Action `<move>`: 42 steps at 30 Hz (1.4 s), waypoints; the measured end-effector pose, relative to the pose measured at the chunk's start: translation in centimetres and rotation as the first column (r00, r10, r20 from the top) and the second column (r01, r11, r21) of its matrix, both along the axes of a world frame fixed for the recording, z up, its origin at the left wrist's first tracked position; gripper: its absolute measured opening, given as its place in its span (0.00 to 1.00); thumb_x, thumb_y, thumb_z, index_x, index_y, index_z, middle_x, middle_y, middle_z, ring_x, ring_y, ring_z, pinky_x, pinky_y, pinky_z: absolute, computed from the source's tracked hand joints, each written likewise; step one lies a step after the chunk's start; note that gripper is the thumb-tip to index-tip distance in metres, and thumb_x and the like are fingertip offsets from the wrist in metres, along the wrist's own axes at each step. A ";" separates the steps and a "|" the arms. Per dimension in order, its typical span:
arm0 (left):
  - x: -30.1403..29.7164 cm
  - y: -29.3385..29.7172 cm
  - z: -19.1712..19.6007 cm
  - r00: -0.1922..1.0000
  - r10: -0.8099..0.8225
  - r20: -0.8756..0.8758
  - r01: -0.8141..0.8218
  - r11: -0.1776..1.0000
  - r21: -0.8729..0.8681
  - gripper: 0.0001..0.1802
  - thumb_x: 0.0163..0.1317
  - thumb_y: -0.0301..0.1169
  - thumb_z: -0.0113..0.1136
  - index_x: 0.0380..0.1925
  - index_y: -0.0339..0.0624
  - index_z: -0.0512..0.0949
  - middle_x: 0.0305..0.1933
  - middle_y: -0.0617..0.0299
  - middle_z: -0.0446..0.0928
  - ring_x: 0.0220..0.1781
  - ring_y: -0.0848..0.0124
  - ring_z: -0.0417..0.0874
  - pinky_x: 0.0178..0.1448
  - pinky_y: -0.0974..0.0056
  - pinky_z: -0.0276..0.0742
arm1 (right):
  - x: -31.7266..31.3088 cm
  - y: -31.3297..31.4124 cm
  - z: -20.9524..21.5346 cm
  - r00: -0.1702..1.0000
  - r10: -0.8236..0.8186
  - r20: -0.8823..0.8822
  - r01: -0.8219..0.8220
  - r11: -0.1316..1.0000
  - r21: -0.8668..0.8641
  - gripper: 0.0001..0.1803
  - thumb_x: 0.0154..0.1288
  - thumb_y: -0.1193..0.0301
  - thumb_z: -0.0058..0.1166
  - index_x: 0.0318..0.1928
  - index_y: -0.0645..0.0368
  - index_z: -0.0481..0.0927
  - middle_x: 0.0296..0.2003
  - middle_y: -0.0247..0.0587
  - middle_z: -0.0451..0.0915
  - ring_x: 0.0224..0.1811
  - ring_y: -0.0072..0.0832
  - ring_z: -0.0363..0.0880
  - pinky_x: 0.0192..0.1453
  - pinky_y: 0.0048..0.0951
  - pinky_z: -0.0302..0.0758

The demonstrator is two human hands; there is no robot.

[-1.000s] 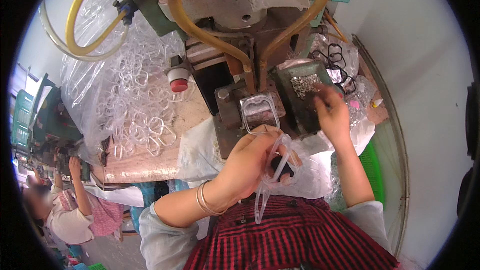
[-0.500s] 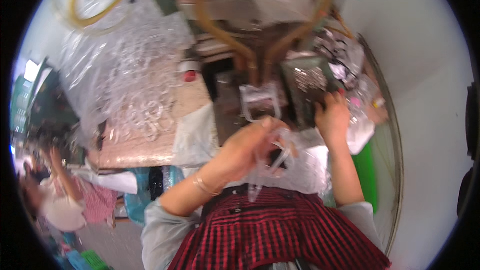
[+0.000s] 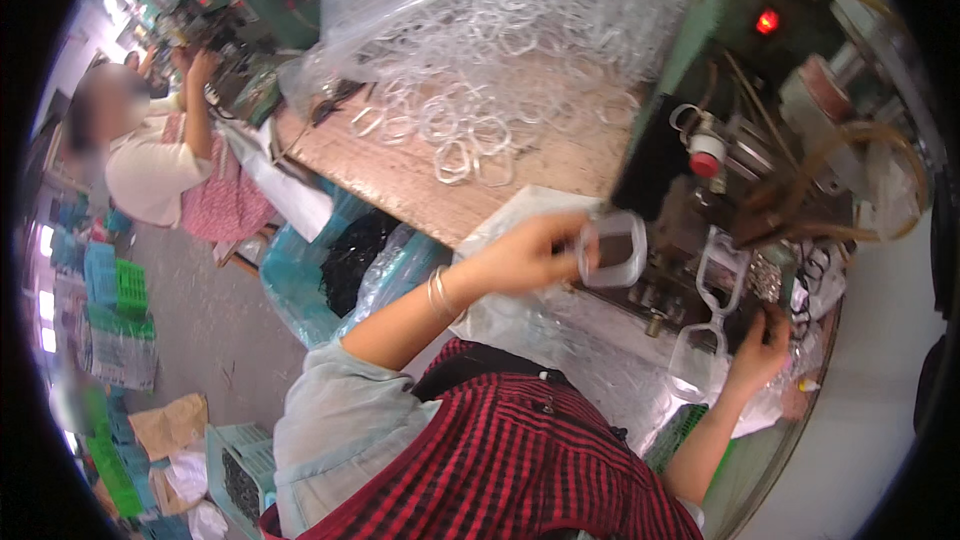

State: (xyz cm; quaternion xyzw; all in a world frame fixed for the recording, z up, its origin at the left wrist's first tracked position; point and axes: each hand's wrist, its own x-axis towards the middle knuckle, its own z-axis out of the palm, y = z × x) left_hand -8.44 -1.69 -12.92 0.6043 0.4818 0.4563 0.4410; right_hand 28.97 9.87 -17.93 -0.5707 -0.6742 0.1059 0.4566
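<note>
My left hand [image 3: 545, 252] is closed on a clear plastic eyeglass frame [image 3: 638, 270], one rim of which sticks out past the fingers, a little blurred. It hovers over the near edge of the machine's work area. Another clear eyeglass frame [image 3: 708, 308] lies at the machine's fixture, its near rim hanging over the front. To the right, my right hand [image 3: 760, 348] is at a dark tray that has small shiny metal parts [image 3: 766, 280] in it. The right fingers curl with a gap between them, and I make out nothing held there.
A green machine [image 3: 690, 90] with a red light and yellow hoses [image 3: 905, 155] stands behind the fixture. Many clear rims [image 3: 480, 145] lie on the wooden table [image 3: 385, 180] under plastic film. Blue bags [image 3: 295, 265] stand below. A co-worker [image 3: 150, 175] sits at far left.
The view has swung left, shifting the machine rightward in the picture. My left hand has moved left of the fixture with its eyeglass frame; my right hand stays by the tray.
</note>
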 end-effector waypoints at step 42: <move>8.8 0.2 7.7 0.742 -0.241 0.625 0.485 0.837 -0.253 0.11 0.76 0.33 0.43 0.46 0.35 0.69 0.36 0.45 0.83 0.38 0.58 0.87 0.39 0.63 0.83 | -7.1 -2.3 6.3 0.941 0.196 -0.277 -0.170 0.979 0.114 0.19 0.76 0.68 0.45 0.60 0.64 0.76 0.51 0.56 0.82 0.54 0.51 0.81 0.59 0.42 0.75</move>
